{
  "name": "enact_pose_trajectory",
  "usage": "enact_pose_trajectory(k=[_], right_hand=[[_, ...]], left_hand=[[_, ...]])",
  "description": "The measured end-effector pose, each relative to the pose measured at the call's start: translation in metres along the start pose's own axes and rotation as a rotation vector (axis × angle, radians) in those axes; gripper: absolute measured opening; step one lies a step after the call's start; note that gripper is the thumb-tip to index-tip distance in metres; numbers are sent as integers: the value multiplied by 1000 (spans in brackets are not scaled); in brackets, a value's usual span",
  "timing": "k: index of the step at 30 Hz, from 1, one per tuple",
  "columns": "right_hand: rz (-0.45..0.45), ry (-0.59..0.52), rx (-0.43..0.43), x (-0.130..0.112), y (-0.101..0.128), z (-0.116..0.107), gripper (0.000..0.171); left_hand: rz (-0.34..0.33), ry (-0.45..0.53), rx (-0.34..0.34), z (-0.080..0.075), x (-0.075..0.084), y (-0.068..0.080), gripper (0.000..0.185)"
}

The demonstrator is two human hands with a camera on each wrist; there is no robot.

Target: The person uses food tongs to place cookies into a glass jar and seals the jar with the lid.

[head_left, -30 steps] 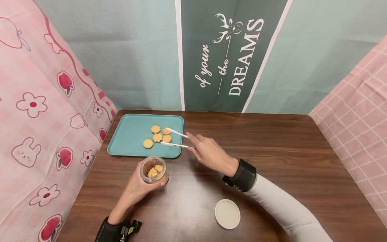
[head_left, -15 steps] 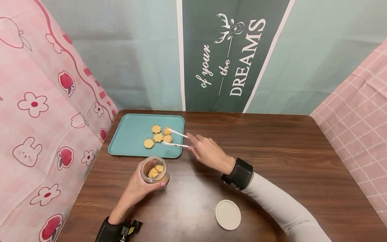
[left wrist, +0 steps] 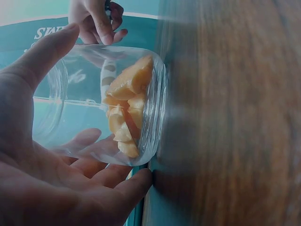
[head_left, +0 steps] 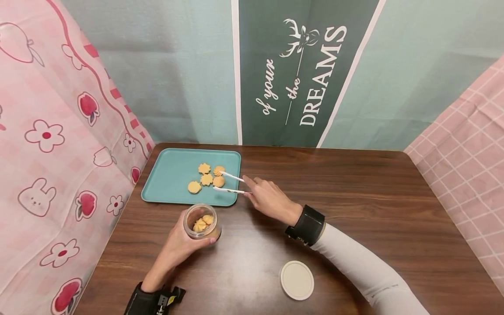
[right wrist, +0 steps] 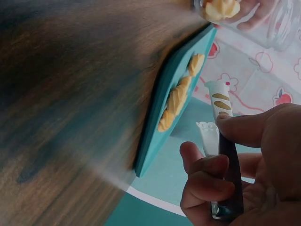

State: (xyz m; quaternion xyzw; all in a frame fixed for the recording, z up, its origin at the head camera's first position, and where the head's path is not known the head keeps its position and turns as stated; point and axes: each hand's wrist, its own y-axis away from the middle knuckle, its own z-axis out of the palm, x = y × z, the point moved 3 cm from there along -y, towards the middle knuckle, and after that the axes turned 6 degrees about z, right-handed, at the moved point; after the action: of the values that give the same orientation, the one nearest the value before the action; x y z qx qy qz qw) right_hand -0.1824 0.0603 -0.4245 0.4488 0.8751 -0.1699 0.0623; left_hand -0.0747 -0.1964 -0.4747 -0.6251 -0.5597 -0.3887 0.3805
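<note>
Table [head_left: 354, 197]: dark wood; a teal tray [head_left: 169, 175] is set at its far left corner.

Jar [head_left: 201, 221]: clear glass, no lid on, stood on the table just in front of the tray's near edge. It is wrapped by the left hand [head_left: 177, 245], fingers and thumb curled round the wall. Several cookies are seen inside already. Judged rigid, smooth and a bit slippery, moderately heavy; best gripped round the body, as is done here.

Lid [head_left: 297, 280]: white, round, laid flat on the table well apart from the jar, nearer the person.

Tongs [head_left: 230, 183]: white plastic, pinched at the handle end by the right hand [head_left: 269, 199]. The arms are spread partway, with the tips set either side of one cookie [head_left: 218, 180] on the tray. Whether the tips are touching it cannot be told.

Cookies on the tray: five, small, clustered near its right edge, some touching. Judged light, dry and brittle, easily crumbled. Each is best taken across its edges with light squeeze only; ridged tops may snap if overloaded.
</note>
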Motion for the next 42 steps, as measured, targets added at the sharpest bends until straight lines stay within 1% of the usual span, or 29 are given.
enact_pose_trajectory(k=[10, 20, 27, 34, 42], right_hand=[[5, 2, -29, 3, -2, 6, 47], [43, -12, -113, 3, -7, 14, 49], [53, -26, -122, 4, -9, 17, 49], [33, -25, -114, 2, -9, 21, 45], [44, -20, -127, 1, -11, 26, 48]], left_hand=[[2, 3, -8, 0, 2, 0, 98], [-5, -6, -10, 0, 3, 0, 98], [10, -2, -5, 0, 3, 0, 98], [-12, -19, -15, 0, 0, -1, 101], [-11, -8, -22, 0, 0, 0, 101]])
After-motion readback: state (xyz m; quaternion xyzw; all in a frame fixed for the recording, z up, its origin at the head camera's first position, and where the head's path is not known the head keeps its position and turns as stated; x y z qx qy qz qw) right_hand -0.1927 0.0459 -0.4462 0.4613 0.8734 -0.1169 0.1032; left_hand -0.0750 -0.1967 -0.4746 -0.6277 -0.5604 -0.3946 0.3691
